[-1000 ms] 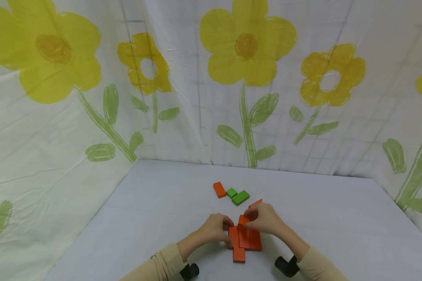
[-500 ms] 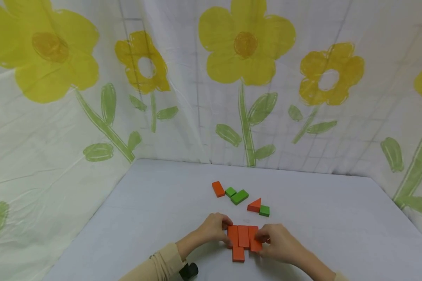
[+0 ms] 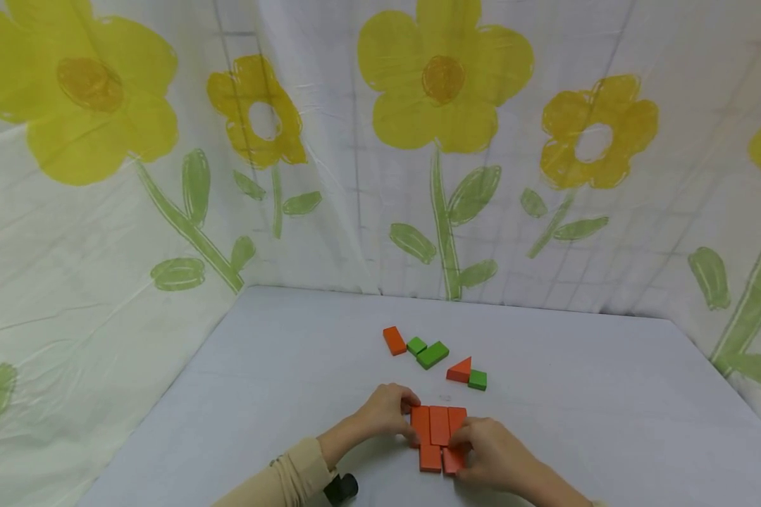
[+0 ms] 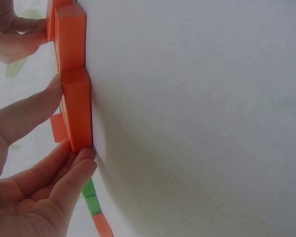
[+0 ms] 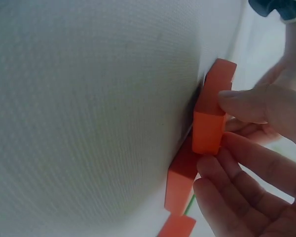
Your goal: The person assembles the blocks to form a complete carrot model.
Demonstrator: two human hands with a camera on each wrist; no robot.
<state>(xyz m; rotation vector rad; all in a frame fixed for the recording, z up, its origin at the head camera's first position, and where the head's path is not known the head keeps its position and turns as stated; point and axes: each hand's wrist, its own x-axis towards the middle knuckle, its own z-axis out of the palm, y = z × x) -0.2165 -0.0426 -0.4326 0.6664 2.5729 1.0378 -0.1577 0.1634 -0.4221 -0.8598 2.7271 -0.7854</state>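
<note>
Near the table's (image 3: 279, 366) near edge, the left hand (image 3: 383, 412) pinches the left side of the orange block cluster (image 3: 437, 426); the right hand (image 3: 491, 451) grips a short orange block (image 3: 452, 461) at its near right corner. Bare tabletop lies either side.

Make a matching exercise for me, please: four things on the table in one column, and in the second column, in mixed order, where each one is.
Things:
1. orange triangle block
2. small green cube
3. left hand
4. right hand

Places:
a. at the near right corner of the orange block group, gripping a block there
b. on the left edge of the orange block group
c. directly right of the orange triangle, touching it
d. between the long green block and the small green cube

Pairs: 1-d, 2-c, 3-b, 4-a
</note>
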